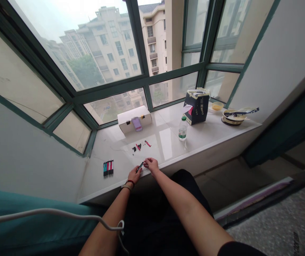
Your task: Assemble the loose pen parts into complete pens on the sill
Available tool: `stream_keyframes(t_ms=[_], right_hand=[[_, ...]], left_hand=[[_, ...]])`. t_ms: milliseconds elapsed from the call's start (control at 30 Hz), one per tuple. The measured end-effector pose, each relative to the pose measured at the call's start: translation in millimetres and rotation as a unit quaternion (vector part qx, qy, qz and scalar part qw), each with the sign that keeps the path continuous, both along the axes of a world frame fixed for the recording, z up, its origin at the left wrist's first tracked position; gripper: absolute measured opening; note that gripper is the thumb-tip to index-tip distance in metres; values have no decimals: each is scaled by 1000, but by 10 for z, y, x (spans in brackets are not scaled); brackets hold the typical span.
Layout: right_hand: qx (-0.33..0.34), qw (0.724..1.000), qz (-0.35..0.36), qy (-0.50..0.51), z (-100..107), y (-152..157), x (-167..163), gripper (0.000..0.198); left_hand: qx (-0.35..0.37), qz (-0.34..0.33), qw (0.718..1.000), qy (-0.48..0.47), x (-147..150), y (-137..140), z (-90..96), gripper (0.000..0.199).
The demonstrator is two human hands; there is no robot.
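Observation:
Near the front edge of the white windowsill, my left hand (135,174) is closed around a dark pen (140,166), which tilts up to the right. My right hand (151,164) meets the pen's upper end with its fingers pinched together; whether a small part sits between them is too small to tell. Beyond the hands lie loose pen parts (138,147), some pink and some black. A row of several assembled pens (108,168) in teal, pink, white and dark colours lies to the left, side by side.
A white box (131,122) stands against the window. Right of it are a water bottle (183,128) with a green cap, a dark carton (197,108), a bowl (232,118) with a wrapper on top, and a small yellowish dish (217,106). A white cable (51,211) crosses the lower left.

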State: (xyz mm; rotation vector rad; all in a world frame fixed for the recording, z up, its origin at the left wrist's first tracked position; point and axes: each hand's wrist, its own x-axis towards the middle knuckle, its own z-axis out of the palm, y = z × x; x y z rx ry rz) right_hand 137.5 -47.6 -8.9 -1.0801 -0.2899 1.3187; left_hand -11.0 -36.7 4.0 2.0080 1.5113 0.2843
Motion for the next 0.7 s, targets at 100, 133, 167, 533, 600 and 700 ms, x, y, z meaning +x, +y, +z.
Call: stream_keyframes(t_ms=[100,133,167,533,600,700], right_hand=[[-9,1000,-18,11,-9,20,11,22],[-12,1000,-19,13,-9,21,16,22],[-14,1000,-18,14,-8,19,22,23],[15,999,-23,38,-1,-51,56,35],[20,999,-21,37,-5,-57,55,38],[25,999,-19,35,1,-61,56,39]], left_hand=[[-2,-3,1000,-1,1,-4,12,30],[-2,-2,1000,-2,1,-6,18,30],[-2,-1,1000,-2,2,-8,24,30],[-7,4,1000,-27,-13,10,2,29],[-8,5,999,-31,-17,15,-6,29],[-8,4,999,-37,-22,15,-10,30]])
